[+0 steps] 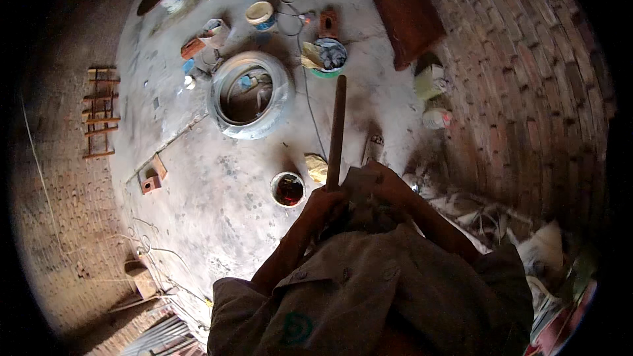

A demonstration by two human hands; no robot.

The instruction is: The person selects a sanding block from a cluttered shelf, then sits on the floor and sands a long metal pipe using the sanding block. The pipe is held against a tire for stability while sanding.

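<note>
My left hand (pixel 325 203) is closed round the lower end of a long brown wooden stick (pixel 337 125), which points away from me over the floor. Close by on the right, my right hand (pixel 388 182) has its fingers curled against a grey, flat-faced piece (pixel 359 181). What that piece is, and whether it joins the stick, is too dark to tell. A crumpled yellow bag (pixel 316 168) lies just beyond my left hand. To its left stands a pale bucket (pixel 287 202) with dark, reddish contents.
A thick pale ring (pixel 217 95) lies on the concrete floor. Beyond it stand a basin of dark lumps (pixel 331 55), a hollow brick (pixel 328 23) and a lidded tub (pixel 260 14). A cable (pixel 308 102) crosses the floor. Brick walls rise both sides; a small ladder (pixel 101 114) leans left.
</note>
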